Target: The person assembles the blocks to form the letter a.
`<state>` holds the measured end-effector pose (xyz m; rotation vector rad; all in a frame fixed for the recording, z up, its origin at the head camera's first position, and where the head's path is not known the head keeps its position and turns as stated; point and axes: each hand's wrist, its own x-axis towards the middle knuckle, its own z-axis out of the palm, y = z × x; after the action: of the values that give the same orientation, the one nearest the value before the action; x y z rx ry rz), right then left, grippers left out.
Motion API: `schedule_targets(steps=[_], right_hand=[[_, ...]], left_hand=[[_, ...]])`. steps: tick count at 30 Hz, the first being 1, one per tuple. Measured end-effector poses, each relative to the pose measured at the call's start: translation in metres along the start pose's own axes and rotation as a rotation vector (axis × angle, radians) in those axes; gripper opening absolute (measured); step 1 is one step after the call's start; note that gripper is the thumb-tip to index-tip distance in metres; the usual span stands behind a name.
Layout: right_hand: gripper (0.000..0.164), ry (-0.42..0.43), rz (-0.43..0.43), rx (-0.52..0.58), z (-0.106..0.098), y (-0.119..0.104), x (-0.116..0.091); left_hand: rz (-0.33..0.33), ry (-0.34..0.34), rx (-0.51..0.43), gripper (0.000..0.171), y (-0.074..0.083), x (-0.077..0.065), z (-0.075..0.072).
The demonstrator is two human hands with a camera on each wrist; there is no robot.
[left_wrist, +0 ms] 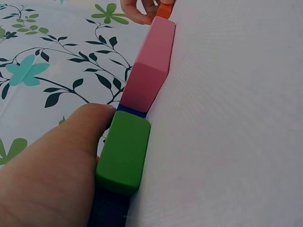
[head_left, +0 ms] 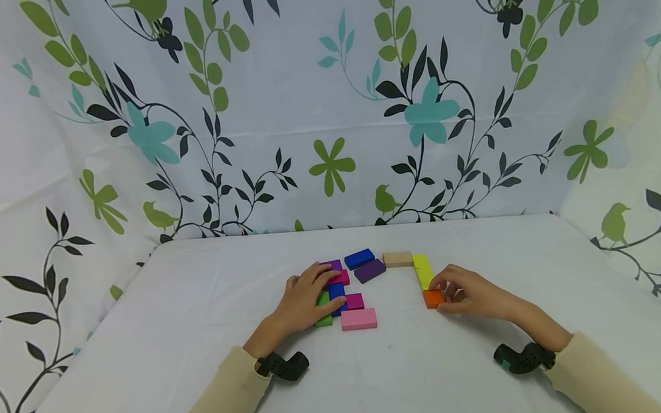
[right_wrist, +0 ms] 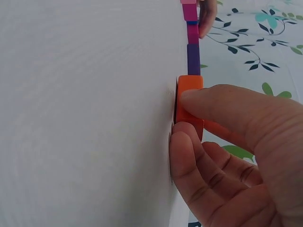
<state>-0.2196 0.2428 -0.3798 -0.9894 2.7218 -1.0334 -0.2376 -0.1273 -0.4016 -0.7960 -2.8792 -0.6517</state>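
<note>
At the right, my right hand [head_left: 470, 294] pinches an orange block [head_left: 433, 298] between thumb and fingers. The right wrist view shows the thumb pressed on that orange block's face [right_wrist: 190, 87]. It stands at the near end of a yellow block [head_left: 422, 270]. My left hand [head_left: 306, 295] rests over a cluster of blocks with its fingers spread. Its fingertips touch a magenta block [head_left: 341, 277] near a purple block [head_left: 332, 265]. The thumb lies across a green block [head_left: 324, 321] and a blue block [head_left: 336, 291], covering parts of both.
A pink block [head_left: 359, 319] and a smaller magenta block [head_left: 355, 301] lie right of the left thumb. Farther back are another blue block [head_left: 359, 258], a dark purple block [head_left: 370, 271] and a tan block [head_left: 398, 259]. A patterned curtain [head_left: 283, 111] hangs behind the white table [head_left: 228, 265].
</note>
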Motion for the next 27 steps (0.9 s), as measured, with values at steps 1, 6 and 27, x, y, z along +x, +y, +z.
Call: schedule_targets(steps=[1, 6, 27], right_hand=[[0.032, 0.0, 0.0, 0.0, 0.0, -0.0004, 0.0], [0.032, 0.004, -0.007, -0.002, 0.0, -0.003, 0.0001], [0.031, 0.023, -0.026, -0.03, -0.0002, -0.0084, 0.0021]], left_hand=[[0.0, 0.0, -0.001, 0.06, -0.0001, 0.0, 0.0003], [0.003, -0.001, -0.006, 0.06, -0.0001, 0.0001, 0.001], [0.0, 0.0, 0.006, 0.06, 0.0007, 0.0002, -0.0003]])
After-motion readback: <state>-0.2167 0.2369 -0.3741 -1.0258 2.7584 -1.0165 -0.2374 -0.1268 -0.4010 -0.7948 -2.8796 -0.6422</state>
